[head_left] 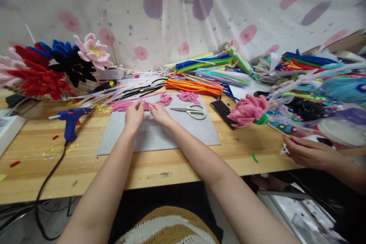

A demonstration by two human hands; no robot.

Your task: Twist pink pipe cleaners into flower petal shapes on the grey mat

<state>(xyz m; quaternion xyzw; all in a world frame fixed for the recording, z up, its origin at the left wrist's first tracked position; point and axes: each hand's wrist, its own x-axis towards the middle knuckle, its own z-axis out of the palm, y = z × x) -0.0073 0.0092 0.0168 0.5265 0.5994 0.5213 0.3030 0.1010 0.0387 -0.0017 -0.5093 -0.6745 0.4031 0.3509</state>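
My left hand (135, 113) and my right hand (159, 113) are close together over the grey cutting mat (160, 133). Both have their fingers closed on a pink pipe cleaner (148, 105), partly hidden by the fingertips. Just behind lie more pink pipe cleaners (120, 105), in a loose bunch at the mat's far left edge. Looped pink pieces, one (165, 99) by my right hand and another (188, 97) farther right, rest at the mat's back. Scissors (192, 111) with pale handles lie to the right of my right hand.
A blue glue gun (71, 120) with its black cord stands on the left. Fuzzy flowers (42, 78) fill the back left. Colourful pipe cleaner bundles (194, 85) line the back. On the right, another person's hand (311, 152) holds a pink flower (248, 110) near a phone (223, 112).
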